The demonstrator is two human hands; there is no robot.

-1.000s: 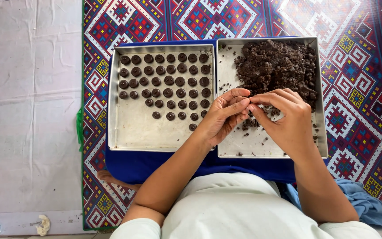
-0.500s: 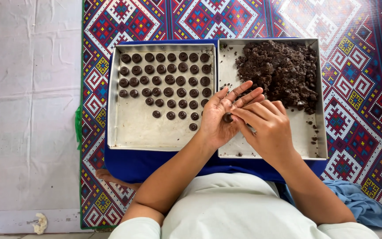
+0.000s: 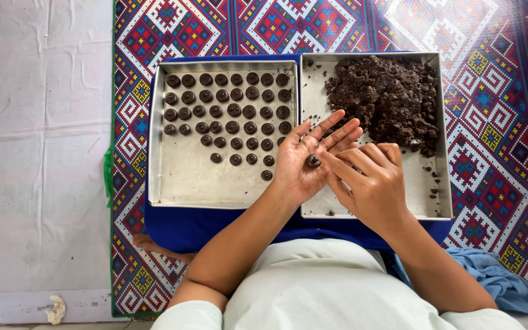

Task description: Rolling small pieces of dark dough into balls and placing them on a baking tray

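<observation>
Centrally, a dough ball (image 3: 313, 161) is cradled in the spread left hand (image 3: 304, 165), pressed by right hand (image 3: 371, 183) fingertips from three o'clock.

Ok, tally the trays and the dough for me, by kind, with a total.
Square metal trays: 2
Flattened dark dough discs in the left one: about 43, one half hidden by fingers
Dark dough ball on the open left hand: 1
Crumbly dough heap in the right one: 1
Total: about 47
</observation>
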